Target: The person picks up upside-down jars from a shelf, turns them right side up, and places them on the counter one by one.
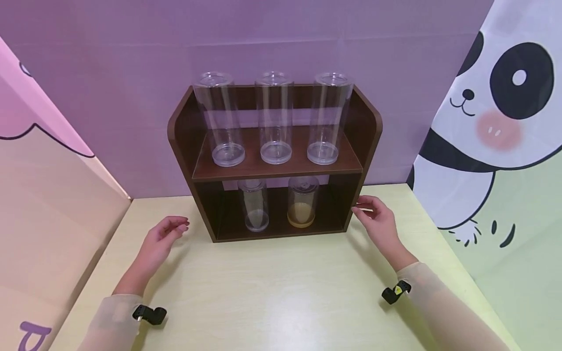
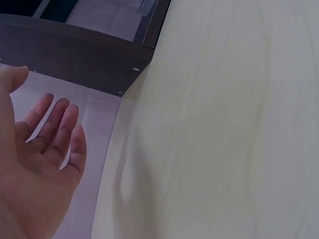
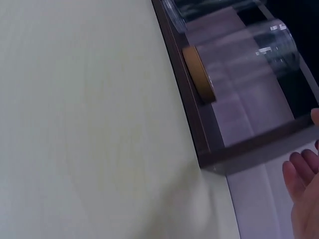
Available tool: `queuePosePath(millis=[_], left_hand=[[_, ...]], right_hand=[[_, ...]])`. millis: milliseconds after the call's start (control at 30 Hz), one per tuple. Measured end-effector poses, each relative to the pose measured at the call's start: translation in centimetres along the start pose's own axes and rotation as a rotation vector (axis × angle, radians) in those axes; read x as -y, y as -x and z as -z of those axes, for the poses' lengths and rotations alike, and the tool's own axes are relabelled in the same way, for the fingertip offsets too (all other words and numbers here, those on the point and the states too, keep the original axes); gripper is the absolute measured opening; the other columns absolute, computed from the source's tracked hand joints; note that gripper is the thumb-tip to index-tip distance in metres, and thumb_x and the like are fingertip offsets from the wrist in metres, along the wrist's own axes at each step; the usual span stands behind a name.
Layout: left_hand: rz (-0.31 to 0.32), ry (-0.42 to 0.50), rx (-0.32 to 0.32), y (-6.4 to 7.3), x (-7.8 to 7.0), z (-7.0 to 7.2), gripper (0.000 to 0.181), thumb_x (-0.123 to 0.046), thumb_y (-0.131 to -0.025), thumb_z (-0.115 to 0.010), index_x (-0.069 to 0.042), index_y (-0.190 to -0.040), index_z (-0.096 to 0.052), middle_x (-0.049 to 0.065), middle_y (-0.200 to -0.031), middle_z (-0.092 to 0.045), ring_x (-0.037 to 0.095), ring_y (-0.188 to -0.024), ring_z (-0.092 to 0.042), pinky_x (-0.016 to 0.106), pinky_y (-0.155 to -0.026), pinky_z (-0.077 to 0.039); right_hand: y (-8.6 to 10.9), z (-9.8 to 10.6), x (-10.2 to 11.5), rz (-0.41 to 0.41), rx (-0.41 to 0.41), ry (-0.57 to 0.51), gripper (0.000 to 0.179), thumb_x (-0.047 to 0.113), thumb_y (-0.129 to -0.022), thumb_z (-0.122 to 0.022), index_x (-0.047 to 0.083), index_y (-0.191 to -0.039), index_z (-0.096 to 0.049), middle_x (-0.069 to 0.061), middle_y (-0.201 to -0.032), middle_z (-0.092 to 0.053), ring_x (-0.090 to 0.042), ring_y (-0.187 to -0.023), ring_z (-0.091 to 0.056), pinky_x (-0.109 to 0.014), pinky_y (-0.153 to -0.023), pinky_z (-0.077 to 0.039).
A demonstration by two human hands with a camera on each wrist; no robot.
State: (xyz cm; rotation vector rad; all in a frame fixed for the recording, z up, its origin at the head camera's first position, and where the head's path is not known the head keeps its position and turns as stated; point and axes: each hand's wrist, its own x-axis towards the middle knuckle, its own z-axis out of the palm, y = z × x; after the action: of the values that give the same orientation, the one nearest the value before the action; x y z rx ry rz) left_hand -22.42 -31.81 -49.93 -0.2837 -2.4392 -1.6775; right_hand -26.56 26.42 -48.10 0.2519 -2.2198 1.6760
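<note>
A dark brown two-tier shelf (image 1: 278, 175) stands on the table against the back wall. On its upper board are three tall clear cylinders: left (image 1: 228, 155), middle (image 1: 275, 153) and right (image 1: 322, 154). The lower board bears a clear cylinder (image 1: 256, 219) and another with a tan bottom (image 1: 302, 214). My left hand (image 1: 160, 241) is held apart from the shelf's left side, palm facing it, fingers loosely bent and holding nothing. On the other side, my right hand (image 1: 378, 226) is right at the side panel, thumb by its front edge, fingers relaxed along the outside.
The pale wooden table (image 1: 272, 287) stretches in front of the shelf. A purple wall covering (image 1: 145, 112) hangs close behind it. Printed side panels flank the table, the right one with a panda (image 1: 505, 141).
</note>
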Motion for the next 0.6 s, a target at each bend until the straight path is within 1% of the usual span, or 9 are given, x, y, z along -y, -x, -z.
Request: queuePosePath(millis=[33,133,200,267,467,600], left_hand=[[0.004,-0.002,0.000,0.1,0.0,0.0,0.033,-0.011,-0.115,-0.059,0.011,-0.140,-0.060,-0.016,-0.120,-0.071,-0.001,-0.113,-0.067,0.009,-0.097,-0.051],[0.021,-0.006,0.006,0.3,0.0,0.2,0.033,-0.011,-0.115,-0.058,0.011,-0.140,-0.060,-0.010,-0.120,-0.073,-0.002,-0.111,-0.066,0.009,-0.096,-0.051],[0.031,-0.004,0.010,0.4,0.0,0.3,0.032,-0.010,-0.115,-0.058,0.011,-0.140,-0.060,-0.007,-0.120,-0.074,-0.002,-0.110,-0.066,0.009,-0.096,-0.052],[0.038,-0.001,0.014,0.4,0.0,0.3,0.032,-0.010,-0.115,-0.058,0.011,-0.139,-0.061,-0.006,-0.119,-0.074,0.001,-0.109,-0.067,0.010,-0.095,-0.053],[0.050,-0.004,0.024,0.6,0.3,0.3,0.032,-0.010,-0.115,-0.057,0.011,-0.139,-0.060,-0.002,-0.118,-0.075,0.004,-0.109,-0.069,0.010,-0.095,-0.053],[0.041,0.014,0.043,0.6,0.3,0.2,0.031,-0.007,-0.115,-0.057,0.012,-0.139,-0.060,0.002,-0.119,-0.075,0.005,-0.109,-0.070,0.011,-0.096,-0.053]], right_hand=[[0.1,-0.3,0.1,-0.002,-0.013,-0.006,0.032,0.003,-0.102,-0.079,-0.004,-0.133,-0.072,-0.025,-0.127,-0.074,-0.013,-0.108,-0.074,-0.015,-0.092,-0.059],[0.5,-0.9,0.2,-0.006,-0.053,-0.009,0.033,0.002,-0.100,-0.081,-0.004,-0.132,-0.073,-0.025,-0.126,-0.075,-0.010,-0.107,-0.073,-0.014,-0.092,-0.059],[0.7,-1.3,0.4,-0.012,-0.080,-0.024,0.032,0.003,-0.100,-0.082,-0.003,-0.131,-0.075,-0.025,-0.124,-0.077,-0.006,-0.106,-0.072,-0.015,-0.092,-0.059],[0.9,-1.6,0.5,-0.020,-0.100,-0.021,0.031,0.005,-0.100,-0.082,-0.002,-0.130,-0.076,-0.024,-0.123,-0.078,-0.003,-0.104,-0.072,-0.014,-0.091,-0.059],[1.3,-2.5,0.4,-0.034,-0.160,0.027,0.026,0.010,-0.102,-0.082,0.002,-0.126,-0.080,-0.020,-0.117,-0.080,-0.001,-0.101,-0.072,-0.012,-0.089,-0.058],[1.3,-2.7,0.5,-0.026,-0.201,0.054,0.024,0.010,-0.101,-0.083,0.002,-0.123,-0.082,-0.019,-0.112,-0.081,0.001,-0.098,-0.071,-0.011,-0.087,-0.058]])
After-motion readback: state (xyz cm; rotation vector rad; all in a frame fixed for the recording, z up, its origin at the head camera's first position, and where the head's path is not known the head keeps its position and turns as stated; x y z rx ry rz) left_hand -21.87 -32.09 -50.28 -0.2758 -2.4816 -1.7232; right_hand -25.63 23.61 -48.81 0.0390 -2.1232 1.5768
